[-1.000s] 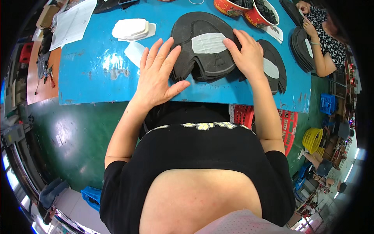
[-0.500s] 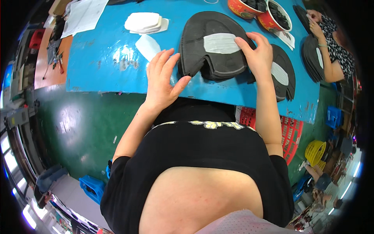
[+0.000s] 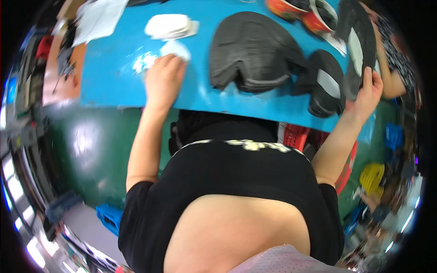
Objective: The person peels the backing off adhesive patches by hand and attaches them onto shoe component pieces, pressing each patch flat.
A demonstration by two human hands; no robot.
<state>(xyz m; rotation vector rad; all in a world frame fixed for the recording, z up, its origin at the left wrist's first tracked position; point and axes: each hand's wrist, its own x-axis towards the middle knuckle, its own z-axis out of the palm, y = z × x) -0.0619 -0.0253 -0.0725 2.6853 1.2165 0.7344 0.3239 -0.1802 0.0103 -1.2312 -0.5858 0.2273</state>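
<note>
My right hand [image 3: 366,96] grips the lower end of a black curved pad with a white patch on it [image 3: 357,50], held up at the table's right side. At the left, my left hand [image 3: 165,77] has its fingers curled onto a loose white patch [image 3: 176,49], whose far part shows beyond them; the fingertips are hidden. Between the hands lies a stack of black notched, horseshoe-shaped pads [image 3: 252,50], its top piece bare. To its right sits another group of black pads [image 3: 325,82] with a white patch on top.
A pile of white patches [image 3: 168,26] lies on the blue table [image 3: 118,82]. Two red-orange tubs [image 3: 318,20] of black pieces stand at the far right, near a co-worker's arm [image 3: 392,84]. Paper sheets [image 3: 98,20] lie far left; a red basket [image 3: 293,136] is below the table edge.
My right hand has lifted the patched black pad off the middle stack and carried it right. My left hand has moved left from the stack to the loose white patch, its fingers now curled.
</note>
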